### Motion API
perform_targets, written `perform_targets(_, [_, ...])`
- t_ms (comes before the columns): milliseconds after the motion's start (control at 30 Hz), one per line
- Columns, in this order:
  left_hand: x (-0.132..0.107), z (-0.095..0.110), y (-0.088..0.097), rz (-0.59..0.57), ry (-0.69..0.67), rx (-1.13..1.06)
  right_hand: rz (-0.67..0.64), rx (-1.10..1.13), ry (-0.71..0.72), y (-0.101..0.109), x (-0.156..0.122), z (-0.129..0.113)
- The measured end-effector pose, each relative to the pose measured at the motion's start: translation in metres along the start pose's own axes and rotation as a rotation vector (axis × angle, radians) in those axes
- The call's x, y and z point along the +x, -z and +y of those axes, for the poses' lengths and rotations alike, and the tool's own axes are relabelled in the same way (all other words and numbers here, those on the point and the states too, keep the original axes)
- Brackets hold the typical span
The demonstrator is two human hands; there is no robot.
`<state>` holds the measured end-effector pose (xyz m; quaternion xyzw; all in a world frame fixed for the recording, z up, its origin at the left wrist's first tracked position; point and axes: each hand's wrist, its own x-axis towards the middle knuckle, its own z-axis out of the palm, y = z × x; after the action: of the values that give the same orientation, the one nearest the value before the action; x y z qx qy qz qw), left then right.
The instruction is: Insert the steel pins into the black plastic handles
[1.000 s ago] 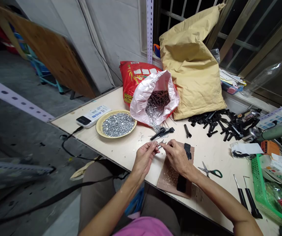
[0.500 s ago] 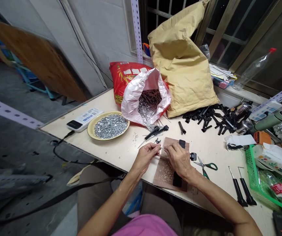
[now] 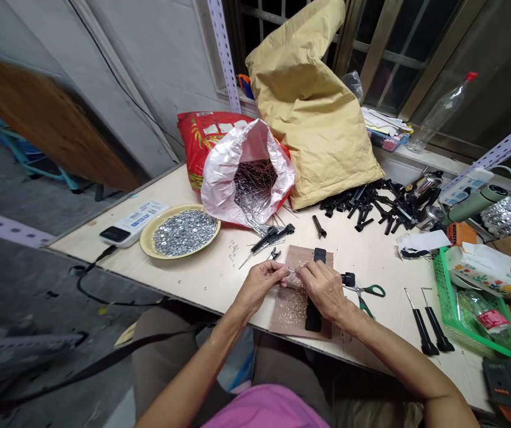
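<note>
Over a brown board [image 3: 293, 318] at the table's front edge, both my hands work close together. My left hand [image 3: 259, 285] is closed, thumb and fingertips pinching near the tip of a thin metal rod [image 3: 292, 271]. My right hand [image 3: 324, 290] is closed around a black-handled tool; its handle end [image 3: 348, 279] sticks out to the right of the palm. The rod seems to belong to this tool, but my fingers hide the join. Black pads [image 3: 312, 315] lie on the board among pale crumbs. Green-handled scissors [image 3: 374, 290] rest just right of it.
A yellow plate [image 3: 148, 246] of small metal washers stands left, beside a white device [image 3: 133, 224]. Behind are an open bag [image 3: 220, 190] of metal rods, a brown paper sack [image 3: 318, 119] and piled black handles [image 3: 362, 205]. Two hooked tools [image 3: 425, 333] and a green basket [image 3: 454, 315] are right.
The view has shifted, so most things on the table appear further left. Both hands stay together at the rod, slightly further right over the board.
</note>
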<state>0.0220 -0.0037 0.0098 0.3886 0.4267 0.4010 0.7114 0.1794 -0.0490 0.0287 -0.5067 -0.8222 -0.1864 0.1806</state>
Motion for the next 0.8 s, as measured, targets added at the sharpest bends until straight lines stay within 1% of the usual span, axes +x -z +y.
perform_targets(133, [-0.002, 0.0, -0.003, 0.025, -0.05, 0.041, -0.069, 0.118, -0.086, -0.001, -0.005, 0.001])
perform_targets(233, [-0.002, -0.001, -0.005, 0.02, -0.071, 0.067, -0.118, 0.21, -0.151, -0.003, -0.008, 0.002])
perform_targets(367, [-0.002, -0.003, -0.005, 0.009, -0.082, 0.093, -0.143, 0.19, -0.176, -0.004, -0.011, 0.002])
perform_targets(533, [-0.003, -0.005, -0.004, 0.005, -0.071, 0.113, -0.167, 0.287, -0.2, -0.003, -0.013, 0.001])
perform_targets(667, [-0.003, -0.005, -0.004, -0.011, -0.055, 0.12, -0.187, 0.236, -0.199, -0.005, -0.015, 0.001])
perform_targets(733, [-0.003, -0.005, -0.004, -0.014, -0.055, 0.127, -0.212, 0.293, -0.224, -0.006, -0.015, 0.001])
perform_targets(800, [-0.003, -0.005, -0.004, -0.012, -0.047, 0.125, -0.223, 0.407, -0.259, -0.006, -0.015, 0.001])
